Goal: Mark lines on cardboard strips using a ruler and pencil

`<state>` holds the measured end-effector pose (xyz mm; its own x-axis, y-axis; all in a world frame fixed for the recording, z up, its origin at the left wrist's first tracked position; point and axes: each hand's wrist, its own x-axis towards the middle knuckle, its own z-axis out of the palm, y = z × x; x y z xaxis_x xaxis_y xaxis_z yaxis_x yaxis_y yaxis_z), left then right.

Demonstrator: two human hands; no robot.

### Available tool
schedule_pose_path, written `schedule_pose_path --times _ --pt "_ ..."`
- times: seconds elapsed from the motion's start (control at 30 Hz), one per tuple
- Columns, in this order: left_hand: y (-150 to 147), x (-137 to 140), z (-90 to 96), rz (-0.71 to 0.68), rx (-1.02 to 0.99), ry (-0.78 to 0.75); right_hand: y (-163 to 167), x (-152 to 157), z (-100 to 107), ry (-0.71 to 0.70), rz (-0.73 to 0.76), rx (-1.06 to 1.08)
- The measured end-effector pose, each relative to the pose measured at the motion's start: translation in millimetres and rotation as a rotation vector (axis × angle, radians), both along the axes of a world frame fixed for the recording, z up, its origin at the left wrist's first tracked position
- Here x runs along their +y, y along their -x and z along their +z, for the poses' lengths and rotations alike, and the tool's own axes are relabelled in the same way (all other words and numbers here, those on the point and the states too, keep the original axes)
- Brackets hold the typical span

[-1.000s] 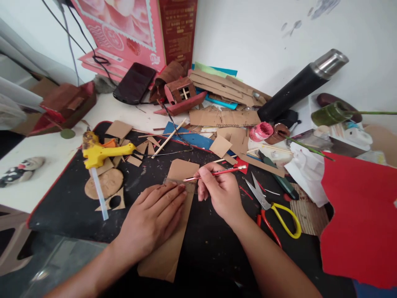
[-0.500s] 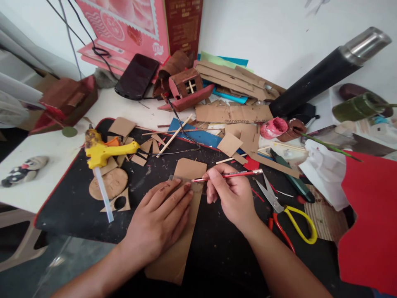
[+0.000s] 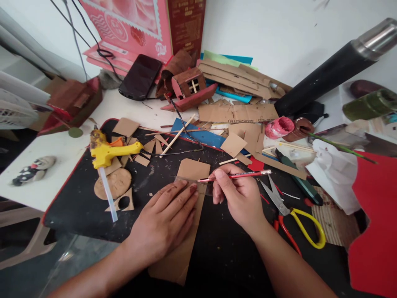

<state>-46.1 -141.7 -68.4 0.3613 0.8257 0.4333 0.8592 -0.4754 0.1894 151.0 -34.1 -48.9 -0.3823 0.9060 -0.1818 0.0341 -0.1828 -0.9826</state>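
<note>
We are resting our left hand flat, fingers together and grasping nothing, on a long brown cardboard strip and a thin, clear plastic ruler that is lying across it. The strip is stretching from near to far over the middle of the black mat. Our right hand is pinching a slim red-and-black wooden pencil between thumb and fingers, and its point is facing left, just beside the left fingertips (whether it is touching the cardboard, we cannot tell). To the right, metal scissors with one red and one yellow handle are lying with blades parted. To the left, a yellow plastic glue gun is sitting near a round tan disc. On the far side, a small reddish-brown model boat is standing beside stacked cardboard pieces.
</note>
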Motion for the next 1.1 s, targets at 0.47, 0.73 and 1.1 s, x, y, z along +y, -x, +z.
schedule_pose_path --times 0.47,0.73,1.1 --pt "0.1 -6.0 -8.3 0.025 -0.059 0.025 -0.5 -2.9 0.0 0.044 0.073 0.018" --pt "1.7 -7.1 -9.5 0.018 -0.067 0.031 0.0 -3.2 0.7 0.037 0.090 0.018" --pt "0.5 -5.1 -7.6 0.031 -0.064 0.025 1.0 -2.5 -1.8 0.034 0.077 0.032"
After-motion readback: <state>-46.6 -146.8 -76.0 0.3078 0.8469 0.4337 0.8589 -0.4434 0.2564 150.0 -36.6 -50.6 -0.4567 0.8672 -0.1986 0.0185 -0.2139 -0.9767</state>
